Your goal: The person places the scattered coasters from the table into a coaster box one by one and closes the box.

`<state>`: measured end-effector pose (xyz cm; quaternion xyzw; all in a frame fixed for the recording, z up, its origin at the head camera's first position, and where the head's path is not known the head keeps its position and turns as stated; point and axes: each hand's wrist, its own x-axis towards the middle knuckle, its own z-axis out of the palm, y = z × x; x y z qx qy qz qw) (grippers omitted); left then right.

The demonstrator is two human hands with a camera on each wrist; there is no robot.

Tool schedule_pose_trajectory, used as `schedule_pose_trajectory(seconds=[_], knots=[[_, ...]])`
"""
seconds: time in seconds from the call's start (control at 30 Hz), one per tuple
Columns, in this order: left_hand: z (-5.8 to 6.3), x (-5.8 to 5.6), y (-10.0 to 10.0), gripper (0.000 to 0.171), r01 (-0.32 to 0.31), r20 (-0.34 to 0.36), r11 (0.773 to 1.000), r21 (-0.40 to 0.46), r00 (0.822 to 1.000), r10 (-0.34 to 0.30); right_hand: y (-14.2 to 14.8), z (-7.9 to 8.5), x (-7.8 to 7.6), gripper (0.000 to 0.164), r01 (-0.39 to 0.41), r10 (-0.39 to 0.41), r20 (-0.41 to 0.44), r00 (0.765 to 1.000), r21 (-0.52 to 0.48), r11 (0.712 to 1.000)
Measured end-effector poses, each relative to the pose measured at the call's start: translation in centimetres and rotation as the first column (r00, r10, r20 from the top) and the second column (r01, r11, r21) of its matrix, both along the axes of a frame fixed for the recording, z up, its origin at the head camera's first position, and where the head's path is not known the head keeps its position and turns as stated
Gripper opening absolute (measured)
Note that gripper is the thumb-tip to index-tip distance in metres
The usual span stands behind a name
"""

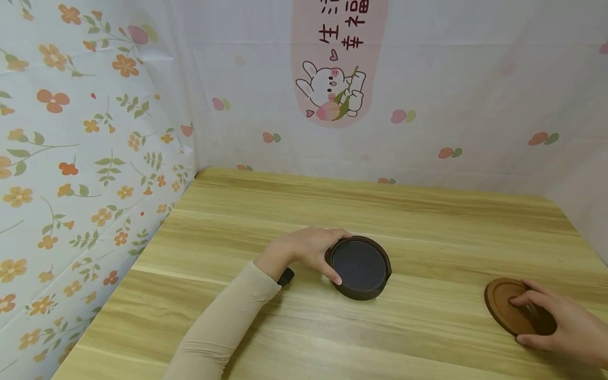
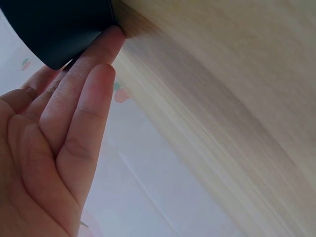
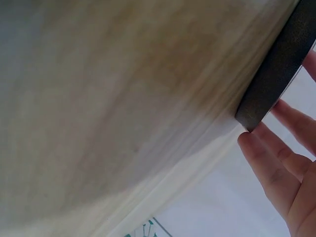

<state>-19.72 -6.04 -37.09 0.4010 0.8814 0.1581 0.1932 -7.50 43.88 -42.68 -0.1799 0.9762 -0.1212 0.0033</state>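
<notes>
A round, dark inkstone (image 1: 359, 265) with a flat black face and a raised rim stands on the table. Around its left side my left hand (image 1: 313, 250) holds it, thumb at the near edge and fingers at the far edge. In the left wrist view, fingers (image 2: 84, 84) touch the dark side wall (image 2: 64, 29) at its base. Far to the right, my right hand (image 1: 562, 322) grips a round brown lid (image 1: 503, 306), which looks tilted. The lid's dark edge (image 3: 276, 69) shows in the right wrist view, with fingertips against it; part of the lid is hidden by the hand.
The wooden table (image 1: 285, 206) has light, striped grain. Behind it hangs a pale cloth (image 1: 442, 79) with a rabbit print, and a floral cloth (image 1: 95, 158) covers the left side. A small black object (image 1: 286, 277) shows beside the left wrist.
</notes>
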Motion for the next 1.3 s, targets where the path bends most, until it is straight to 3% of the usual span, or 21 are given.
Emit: schedule_pose_trajectory(seconds=[0.47,0.87,1.13,1.3], knots=[[0.2,0.0,0.2,0.099,0.003,-0.001,1.000,-0.017,1.000,-0.003,-0.3,0.1,0.3,0.056,0.039,-0.039,-0.004,0.999,-0.012,0.999],[0.2,0.0,0.0,0.100,-0.016,0.014,1.000,-0.010,1.000,0.016,-1.8,1.1,-0.4,0.061,0.071,-0.072,-0.008,0.997,-0.039,0.997],[-0.2,-0.1,-0.1,0.100,-0.015,0.011,1.000,-0.005,1.000,0.015,-2.8,1.4,-0.8,0.059,0.028,-0.030,-0.039,0.999,-0.056,0.998],[-0.3,-0.1,-0.1,0.099,-0.016,0.016,1.000,0.002,1.000,0.016,-4.0,1.9,-1.2,0.057,0.038,-0.039,-0.015,0.999,-0.034,0.999]])
